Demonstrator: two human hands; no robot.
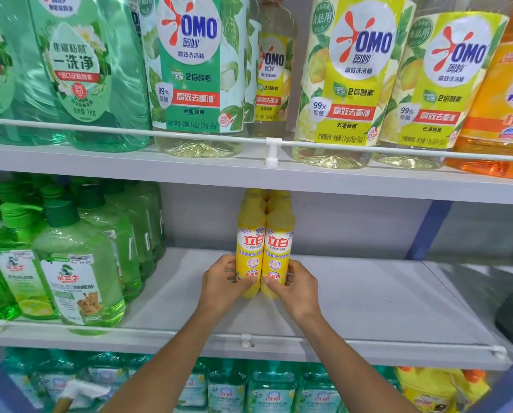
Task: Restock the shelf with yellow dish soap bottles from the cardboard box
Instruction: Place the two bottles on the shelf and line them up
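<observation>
Two yellow dish soap bottles stand upright side by side on the middle shelf (353,296), with more yellow bottles lined up behind them. My left hand (224,283) grips the left bottle (250,248) low on its body. My right hand (295,286) grips the right bottle (277,248) the same way. The two bottles touch each other. The cardboard box is out of view.
Green pump bottles (70,263) fill the left part of the middle shelf. A white rail (249,338) runs along its front edge. Large OMO bottles (350,79) stand on the shelf above. Teal bottles (270,389) sit on the shelf below. A blue upright (428,228) stands at the right.
</observation>
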